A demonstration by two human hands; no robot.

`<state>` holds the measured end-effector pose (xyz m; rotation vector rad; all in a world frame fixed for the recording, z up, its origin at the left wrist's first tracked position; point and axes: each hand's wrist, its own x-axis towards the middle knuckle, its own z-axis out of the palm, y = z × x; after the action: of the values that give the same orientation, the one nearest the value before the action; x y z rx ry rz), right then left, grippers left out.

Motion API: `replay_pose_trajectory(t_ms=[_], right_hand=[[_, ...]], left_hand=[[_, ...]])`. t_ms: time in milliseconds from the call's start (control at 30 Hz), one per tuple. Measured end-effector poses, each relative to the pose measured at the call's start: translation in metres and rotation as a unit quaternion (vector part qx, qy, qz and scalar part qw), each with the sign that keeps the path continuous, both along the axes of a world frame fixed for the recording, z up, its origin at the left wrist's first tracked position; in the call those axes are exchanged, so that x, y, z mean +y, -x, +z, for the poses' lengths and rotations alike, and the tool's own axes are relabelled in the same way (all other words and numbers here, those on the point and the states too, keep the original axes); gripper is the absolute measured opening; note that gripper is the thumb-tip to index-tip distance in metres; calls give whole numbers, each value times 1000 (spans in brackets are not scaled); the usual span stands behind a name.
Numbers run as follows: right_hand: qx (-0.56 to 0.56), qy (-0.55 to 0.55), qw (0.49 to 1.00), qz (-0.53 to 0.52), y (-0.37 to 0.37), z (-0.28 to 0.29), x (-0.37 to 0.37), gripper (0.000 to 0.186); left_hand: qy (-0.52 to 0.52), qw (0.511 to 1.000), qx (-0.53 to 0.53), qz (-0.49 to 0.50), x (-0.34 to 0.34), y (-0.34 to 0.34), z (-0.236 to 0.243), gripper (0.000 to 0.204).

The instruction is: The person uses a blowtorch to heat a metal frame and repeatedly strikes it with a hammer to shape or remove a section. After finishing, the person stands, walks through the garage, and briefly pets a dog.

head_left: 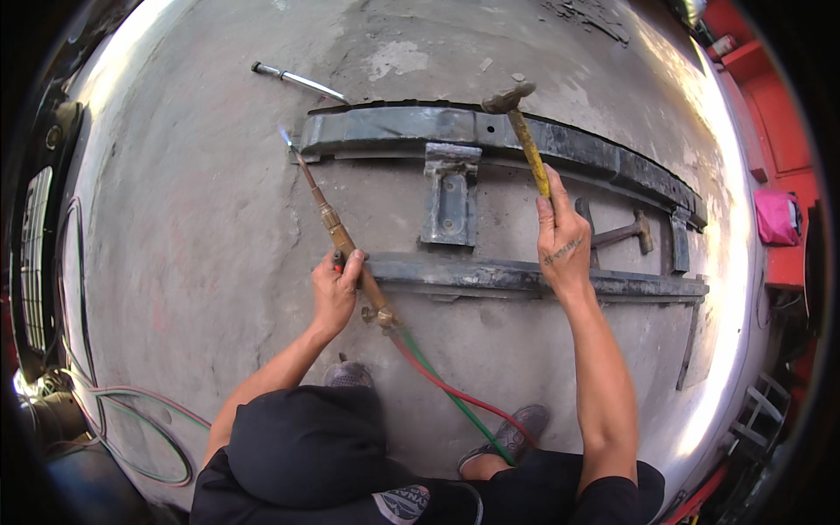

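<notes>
My left hand (337, 293) is wrapped round the brass handle of a gas torch (334, 227). A small blue flame burns at its tip, close to the left end of a dark metal beam (385, 129). Something red shows by the left thumb; I cannot make it out. Raised over the metal frame, my right hand (563, 236) grips a hammer (528, 144) by its yellow handle, the rusty head pointing away from me. A short bracket (451, 201) joins the far beam toward the near rail (481, 273). Both lie on the concrete floor.
Red and green hoses (429, 372) run from the torch past my shoes. A second hammer (626, 232) lies inside the frame. A chrome bar with a black end (297, 80) rests beyond the beam. Looped hoses (144, 437) lie at left; a pink bag (777, 217) is at right.
</notes>
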<state>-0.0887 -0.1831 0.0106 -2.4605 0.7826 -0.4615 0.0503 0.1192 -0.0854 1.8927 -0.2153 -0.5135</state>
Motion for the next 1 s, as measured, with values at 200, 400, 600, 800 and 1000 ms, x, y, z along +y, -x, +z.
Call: replay_pose_trajectory(t_ms=[200, 400, 600, 800, 1000], right_hand=[[143, 44, 988, 21, 17, -41, -14, 46], [103, 20, 994, 28, 31, -53, -15, 45], [160, 83, 980, 89, 63, 13, -82, 41], [207, 54, 973, -91, 196, 28, -180, 34], [-154, -397, 802, -419, 289, 4, -236, 34]], left_hand=[[-38, 999, -23, -22, -2, -2, 6, 38], [-48, 996, -63, -40, -8, -3, -1, 38], [-14, 999, -14, -42, -17, -1, 23, 42], [-18, 988, -26, -153, -87, 2, 92, 43], [-40, 968, -33, -247, -154, 21, 152, 41]])
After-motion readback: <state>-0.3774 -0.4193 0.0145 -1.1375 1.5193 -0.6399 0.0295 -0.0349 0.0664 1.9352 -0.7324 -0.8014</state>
